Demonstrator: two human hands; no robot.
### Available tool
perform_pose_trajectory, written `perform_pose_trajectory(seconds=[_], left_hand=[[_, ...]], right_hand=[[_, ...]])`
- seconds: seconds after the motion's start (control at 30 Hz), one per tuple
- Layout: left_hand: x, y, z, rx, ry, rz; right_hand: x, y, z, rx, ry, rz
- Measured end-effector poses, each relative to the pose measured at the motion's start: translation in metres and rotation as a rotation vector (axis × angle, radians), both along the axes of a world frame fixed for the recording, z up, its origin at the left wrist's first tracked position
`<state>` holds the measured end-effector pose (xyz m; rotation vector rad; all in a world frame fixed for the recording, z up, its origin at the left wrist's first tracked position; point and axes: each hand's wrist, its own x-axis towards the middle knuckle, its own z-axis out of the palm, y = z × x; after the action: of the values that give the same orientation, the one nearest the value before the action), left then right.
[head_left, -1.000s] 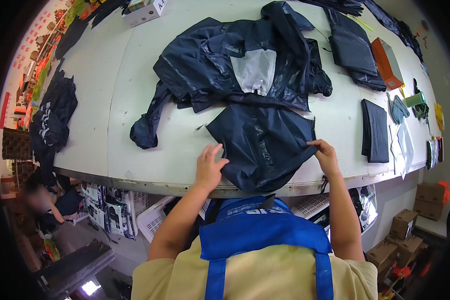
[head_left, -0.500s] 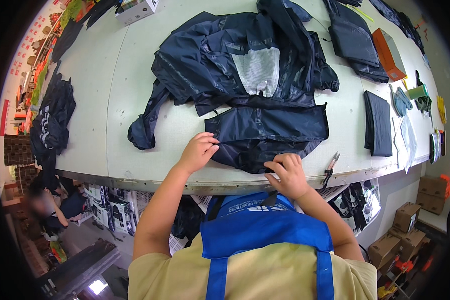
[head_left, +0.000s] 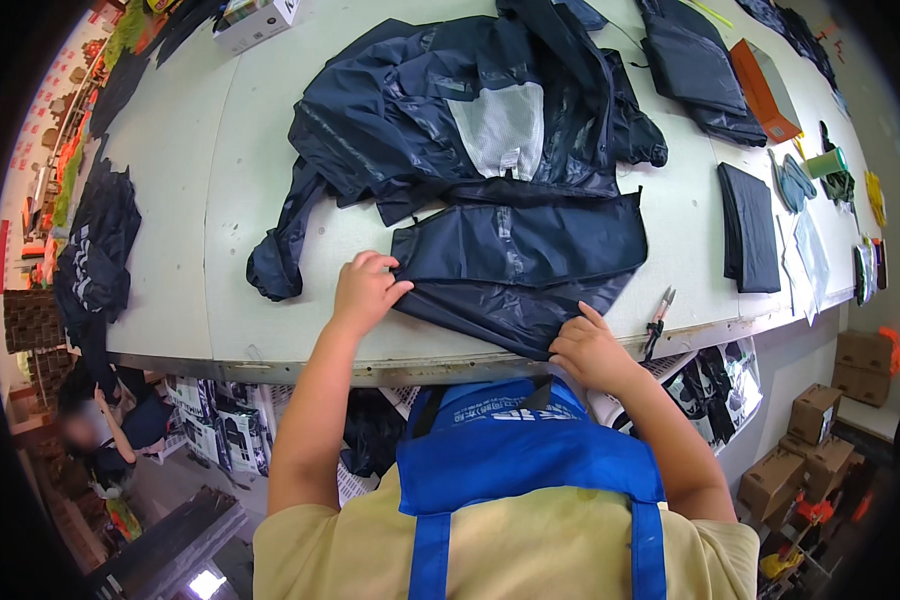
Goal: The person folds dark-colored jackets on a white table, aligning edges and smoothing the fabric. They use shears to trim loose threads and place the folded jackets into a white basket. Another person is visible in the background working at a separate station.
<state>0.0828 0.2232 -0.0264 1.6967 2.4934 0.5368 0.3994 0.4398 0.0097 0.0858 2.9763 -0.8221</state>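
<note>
A dark navy jacket with a white mesh panel inside it lies spread on the pale table. Its near part makes a flat, folded band, with a looser flap toward the table's front edge. My left hand is closed on the band's left edge, thumb and fingertips at the fabric. At the flap's near right corner, my right hand pinches the cloth close to the table edge. Between my hands the flap's near edge runs fairly straight and slanted. Some fingertips are hidden by the hands themselves.
Thread snips lie right of my right hand. Folded dark cloth, an orange box and a green thread spool are at the right. Dark garments hang over the left edge. Another person is at the lower left.
My right hand has moved right and a little nearer me, drawing the bunched flap out flatter. My left hand stays at the left edge. The whole view has shifted slightly.
</note>
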Motion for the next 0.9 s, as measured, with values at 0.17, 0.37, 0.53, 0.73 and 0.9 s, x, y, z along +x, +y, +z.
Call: perform_pose_trajectory(seconds=[0.17,0.37,0.53,0.73,0.9], left_hand=[[0.062,0.028,-0.003,0.225,0.109,0.186],[0.14,0.073,-0.039,-0.133,-0.134,-0.24],[0.093,0.033,-0.042,-0.001,0.009,0.255],[0.07,0.004,-0.023,0.23,-1.011,0.92],[0.046,0.009,-0.043,-0.163,-0.428,0.64]], right_hand=[[-0.004,-0.006,-0.041,-0.259,0.0,-0.317],[-0.03,-0.016,-0.047,0.188,-0.236,-0.363],[-0.027,-0.008,-0.04,0.213,-0.347,-0.366],[-0.033,-0.022,-0.049,0.057,-0.055,-0.326],[-0.039,-0.048,-0.053,0.191,-0.127,-0.266]])
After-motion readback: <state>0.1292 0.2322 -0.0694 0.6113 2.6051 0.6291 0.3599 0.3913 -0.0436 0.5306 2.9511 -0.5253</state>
